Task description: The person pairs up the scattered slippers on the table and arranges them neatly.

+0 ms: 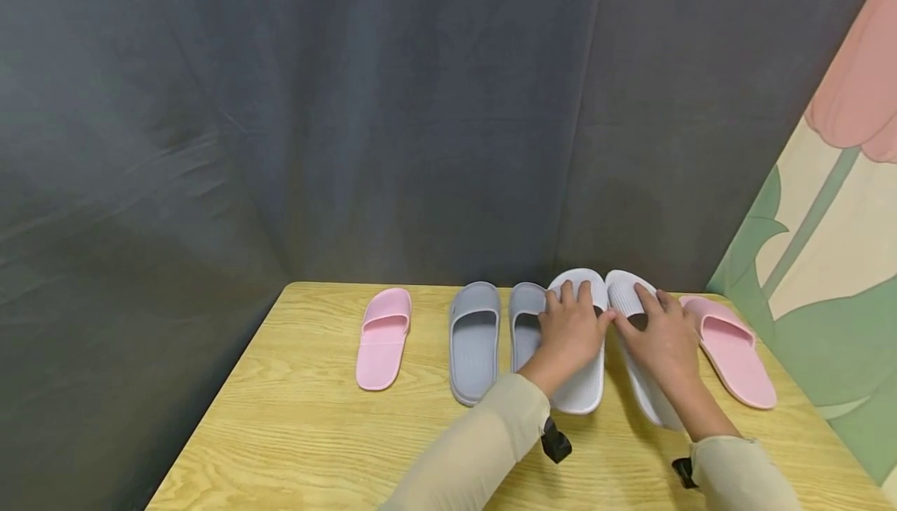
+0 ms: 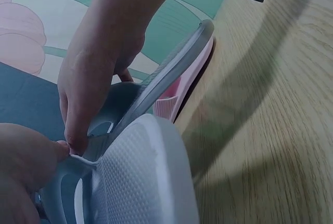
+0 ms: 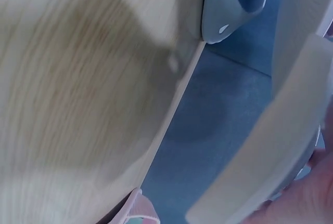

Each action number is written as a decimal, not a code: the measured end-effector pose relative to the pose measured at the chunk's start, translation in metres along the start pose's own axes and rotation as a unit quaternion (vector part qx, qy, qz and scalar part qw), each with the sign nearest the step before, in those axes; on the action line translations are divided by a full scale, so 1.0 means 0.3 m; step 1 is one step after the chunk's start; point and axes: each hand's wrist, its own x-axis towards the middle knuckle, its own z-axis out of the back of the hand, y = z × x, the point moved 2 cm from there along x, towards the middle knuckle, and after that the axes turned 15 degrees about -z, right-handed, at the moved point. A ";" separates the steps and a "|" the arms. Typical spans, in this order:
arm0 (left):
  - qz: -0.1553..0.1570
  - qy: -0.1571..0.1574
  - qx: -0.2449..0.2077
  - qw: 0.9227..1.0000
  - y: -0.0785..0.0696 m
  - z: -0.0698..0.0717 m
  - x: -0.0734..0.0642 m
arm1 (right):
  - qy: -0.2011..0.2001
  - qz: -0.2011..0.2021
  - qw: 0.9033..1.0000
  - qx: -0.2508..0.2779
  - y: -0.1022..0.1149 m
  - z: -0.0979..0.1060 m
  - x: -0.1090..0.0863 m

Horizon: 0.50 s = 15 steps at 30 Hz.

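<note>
Over the strap of one white slipper (image 1: 580, 392) lies my left hand (image 1: 569, 332), fingers on the upper and thumb by the strap opening. My right hand (image 1: 664, 343) grips the matching white slipper (image 1: 648, 394) in the same way, just to its right. Both toes point toward the back edge, and the two thumbs almost meet between the straps. In the left wrist view the white soles (image 2: 140, 177) stand tilted above the wood, and shadows fall beneath them. The right wrist view shows a white sole edge (image 3: 270, 151) raised off the table, with fingers curled at its side.
Left of my hands stand two grey slippers (image 1: 473, 359), the nearer one partly covered by my left hand's slipper. One pink slipper (image 1: 379, 367) lies farther left, another pink slipper (image 1: 744, 371) at the right. A dark curtain (image 1: 420, 121) hangs behind the wooden table (image 1: 294, 433).
</note>
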 end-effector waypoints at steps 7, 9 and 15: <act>0.004 -0.006 0.008 1.000 -0.027 -0.022 0.024 | 0.018 -0.022 1.000 -0.009 -0.032 0.006 0.019; 0.003 -0.005 0.012 1.000 -0.035 -0.029 0.032 | 0.024 -0.026 0.999 -0.010 -0.043 0.008 0.025; 0.008 0.003 0.011 1.000 -0.056 -0.043 0.044 | 0.027 -0.020 0.999 -0.014 -0.078 0.003 0.040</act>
